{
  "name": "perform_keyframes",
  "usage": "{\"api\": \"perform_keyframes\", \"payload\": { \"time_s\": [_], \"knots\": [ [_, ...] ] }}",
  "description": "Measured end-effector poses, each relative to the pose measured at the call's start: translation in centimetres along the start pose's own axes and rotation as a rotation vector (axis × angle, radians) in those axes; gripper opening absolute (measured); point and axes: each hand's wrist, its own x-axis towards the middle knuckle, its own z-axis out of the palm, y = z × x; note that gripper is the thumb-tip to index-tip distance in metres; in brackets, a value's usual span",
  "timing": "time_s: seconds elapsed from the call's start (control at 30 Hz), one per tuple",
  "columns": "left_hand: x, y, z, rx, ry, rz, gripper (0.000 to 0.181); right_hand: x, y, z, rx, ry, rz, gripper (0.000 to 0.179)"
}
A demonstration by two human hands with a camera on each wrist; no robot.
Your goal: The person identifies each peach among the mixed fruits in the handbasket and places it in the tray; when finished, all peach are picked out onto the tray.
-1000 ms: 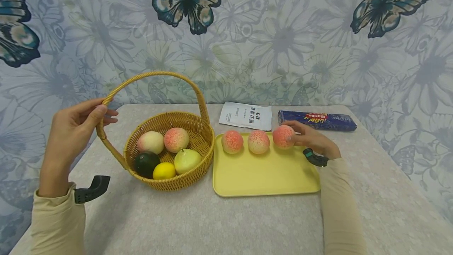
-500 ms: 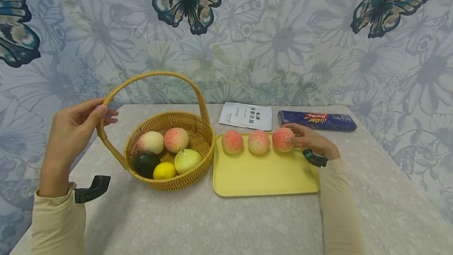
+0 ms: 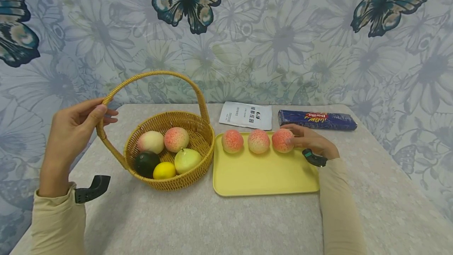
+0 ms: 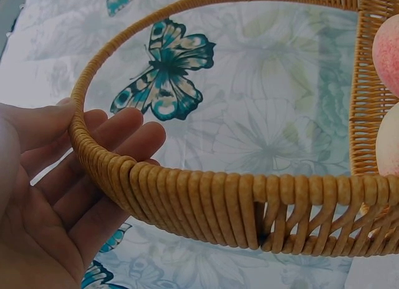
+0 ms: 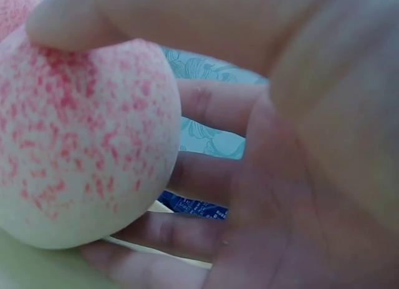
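Note:
My left hand (image 3: 76, 125) grips the handle (image 4: 181, 198) of a wicker basket (image 3: 170, 186), thumb on one side and fingers round the other. Inside the basket lie two peaches, one pale (image 3: 150, 142) and one pinker (image 3: 176, 139), a dark green avocado (image 3: 146, 164), a yellow lemon (image 3: 164, 170) and a green pear (image 3: 187, 161). My right hand (image 3: 313, 141) holds a speckled peach (image 5: 87, 145) between thumb and fingers, at the back right of a yellow tray (image 3: 265, 176). Left of it on the tray sit two more peaches, a middle one (image 3: 258, 141) and a left one (image 3: 232, 141).
A white printed packet (image 3: 245, 115) lies behind the tray. To its right is a blue Barilla packet (image 3: 318, 120), just beyond my right hand. The patterned wall (image 3: 247, 50) rises directly behind the table (image 3: 212, 223).
My right hand has lowered the peach slightly, bringing it level with the other two on the tray. My left hand and the basket have stayed where they were.

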Motion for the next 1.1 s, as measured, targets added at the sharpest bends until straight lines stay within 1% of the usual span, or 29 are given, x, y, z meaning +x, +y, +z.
{"api": "perform_keyframes", "payload": {
  "time_s": [0.17,0.37,0.57,0.73,0.83,0.9,0.97,1.03,1.1],
  "knots": [
    [-0.02,0.01,-0.01,0.002,0.001,-0.002,0.037,0.05,0.05,0.02,-0.028,0.002,0.002,0.056],
    [-0.03,0.04,-0.03,0.003,0.002,0.004,0.037,0.14,0.02,0.07,-0.006,0.003,0.019,0.058],
    [-0.01,-0.06,-0.04,0.001,0.000,0.007,0.037,0.10,0.05,0.10,-0.024,0.021,0.036,0.060],
    [0.05,-0.09,-0.01,-0.010,-0.001,0.012,0.037,0.00,-0.06,0.04,0.024,0.016,0.039,0.064],
    [0.07,-0.04,0.00,-0.007,-0.001,0.009,0.037,0.01,-0.07,0.02,0.047,0.011,0.028,0.063],
    [0.07,0.01,0.00,-0.003,-0.001,0.010,0.037,0.01,-0.06,0.01,0.030,0.012,0.020,0.061],
    [0.07,0.04,-0.01,0.002,0.001,0.011,0.037,0.01,-0.04,0.00,-0.010,0.021,0.017,0.057],
    [0.05,0.04,-0.03,0.008,0.002,0.010,0.036,-0.01,-0.02,-0.02,-0.055,0.032,0.027,0.055],
    [0.04,0.00,-0.04,0.012,0.003,0.011,0.036,-0.05,0.03,-0.09,-0.070,0.032,0.037,0.055]
  ]
}}
